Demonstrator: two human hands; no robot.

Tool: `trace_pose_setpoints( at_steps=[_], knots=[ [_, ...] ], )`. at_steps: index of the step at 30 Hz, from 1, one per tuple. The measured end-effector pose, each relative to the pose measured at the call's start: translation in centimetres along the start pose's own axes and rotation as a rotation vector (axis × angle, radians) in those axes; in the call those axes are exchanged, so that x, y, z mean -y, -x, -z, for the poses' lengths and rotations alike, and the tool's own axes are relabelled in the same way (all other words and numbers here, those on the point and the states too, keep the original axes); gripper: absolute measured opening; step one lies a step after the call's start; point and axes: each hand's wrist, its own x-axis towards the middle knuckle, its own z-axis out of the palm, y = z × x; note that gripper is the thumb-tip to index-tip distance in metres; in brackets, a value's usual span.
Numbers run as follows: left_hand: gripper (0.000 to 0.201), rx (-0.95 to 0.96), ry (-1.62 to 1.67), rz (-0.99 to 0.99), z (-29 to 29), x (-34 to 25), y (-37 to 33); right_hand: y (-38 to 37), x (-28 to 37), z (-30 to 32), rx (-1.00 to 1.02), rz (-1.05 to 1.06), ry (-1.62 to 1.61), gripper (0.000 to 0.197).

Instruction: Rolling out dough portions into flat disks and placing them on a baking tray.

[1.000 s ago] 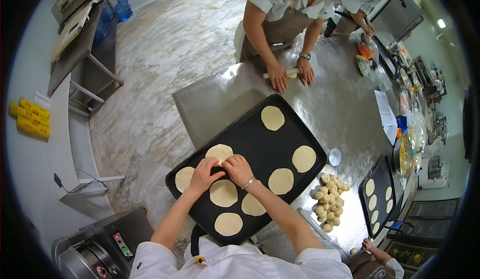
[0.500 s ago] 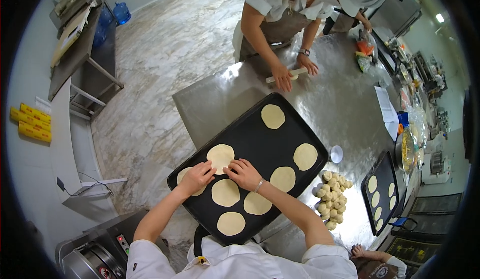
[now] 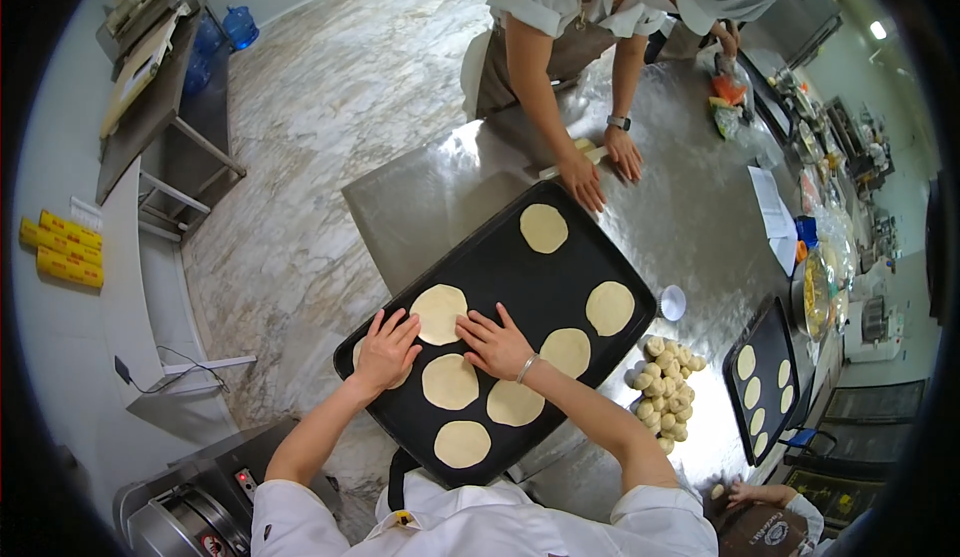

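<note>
One dough round (image 3: 439, 314) lies flat on the black tray (image 3: 520, 277), just left of the frame's centre. The left hand (image 3: 388, 352) and right hand (image 3: 497, 344), bunched at its lower edge a second ago, are now spread at either side, grasping nothing, so it seems settled in place. Dough balls (image 3: 663, 392) sit lower right.

Your baking tray (image 3: 510, 277): smooth, matt black. Your dough rounds (image 3: 450, 382): smooth, matt. Worktop (image 3: 690, 227) before you: glossy metal. Your sleeves (image 3: 655, 522): white cloth. Your bracelet (image 3: 527, 367): shiny metal. Water bottle (image 3: 240, 27): translucent blue plastic.
</note>
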Motion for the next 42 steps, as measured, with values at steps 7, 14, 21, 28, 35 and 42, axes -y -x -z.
trace_pose_setpoints(
  at_steps=[7,14,21,28,35,42],
  knots=[
    [0.044,-0.046,0.024,0.028,-0.3,-0.9,-2.1,-0.3,-1.5,0.5,-0.024,-0.002,0.01,0.054],
    [0.055,-0.018,-0.027,0.023,-1.8,-1.2,-5.4,-2.7,-1.7,0.3,-0.131,-0.021,-0.002,0.055],
    [0.058,-0.02,-0.069,-0.018,-1.2,0.0,-7.2,-4.9,-2.7,0.7,-0.034,-0.019,0.002,0.062],
    [0.052,0.07,-0.071,-0.07,0.7,2.5,-5.2,-4.1,-3.8,0.8,0.065,-0.091,0.02,0.058],
    [0.051,0.037,-0.076,-0.032,0.4,2.8,-2.8,-1.6,-3.2,0.8,0.042,-0.067,0.018,0.058],
    [0.045,0.016,-0.066,-0.055,0.9,2.9,-0.9,-0.4,-2.2,1.8,0.078,-0.025,0.028,0.055]
  ],
)
